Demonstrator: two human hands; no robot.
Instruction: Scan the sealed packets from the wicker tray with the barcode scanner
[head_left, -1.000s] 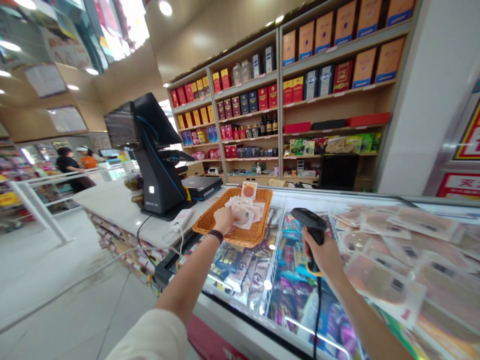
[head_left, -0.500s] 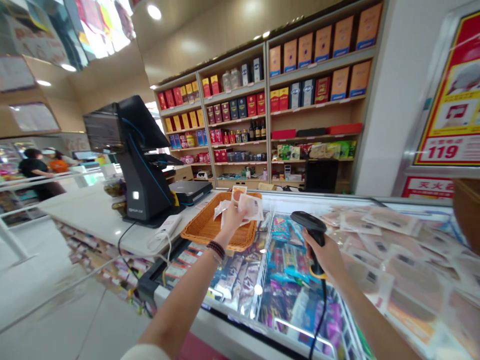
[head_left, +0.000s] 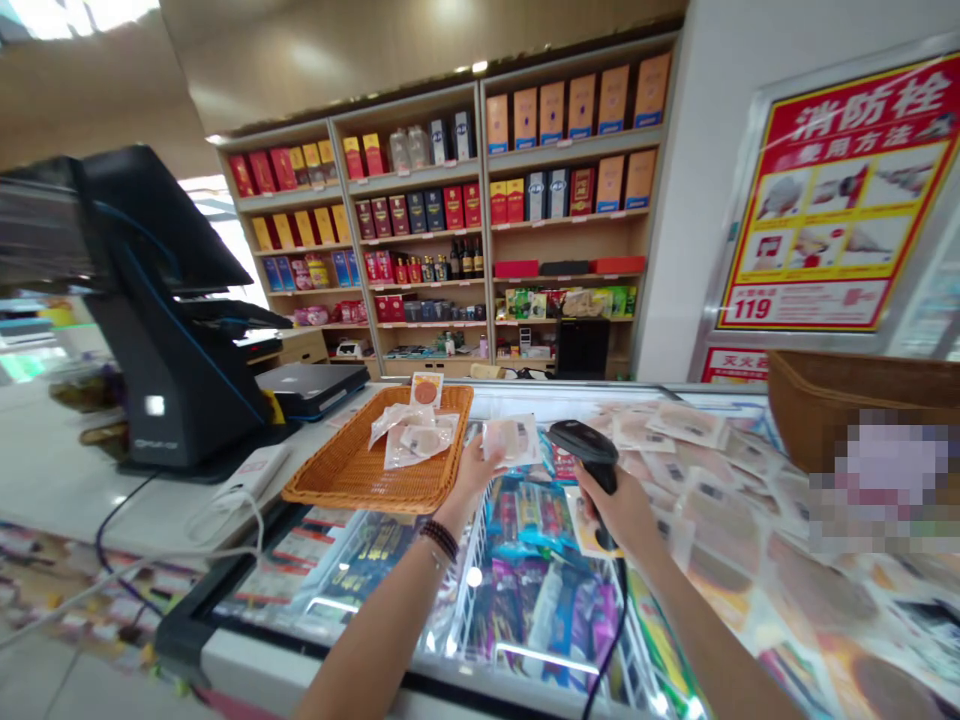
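My left hand (head_left: 472,474) is closed on a flat clear plastic packet (head_left: 513,440) just right of the wicker basket. My right hand (head_left: 616,505) grips a black handheld barcode scanner (head_left: 585,441), its head tilted toward that packet. Below the scanner's handle shows a packet with an orange-yellow edge (head_left: 583,518); whether the right hand holds it or it lies on the glass, I cannot tell. In the orange-brown wicker basket (head_left: 341,475) lie several clear packets (head_left: 421,440), and one with a round brown print (head_left: 427,390) leans at its back.
Beneath is a glass-topped freezer (head_left: 457,650) with colourful wrapped goods. Many flat packets (head_left: 720,540) are spread over its right side, near a brown basket (head_left: 817,400). A black checkout terminal (head_left: 165,330) and white cable (head_left: 255,510) are at left. Boxed goods fill the shelves (head_left: 420,215) behind.
My left hand has moved out of the basket to the right, leaving packets there and holding one near the scanner. My right hand keeps the scanner. The view has turned right.
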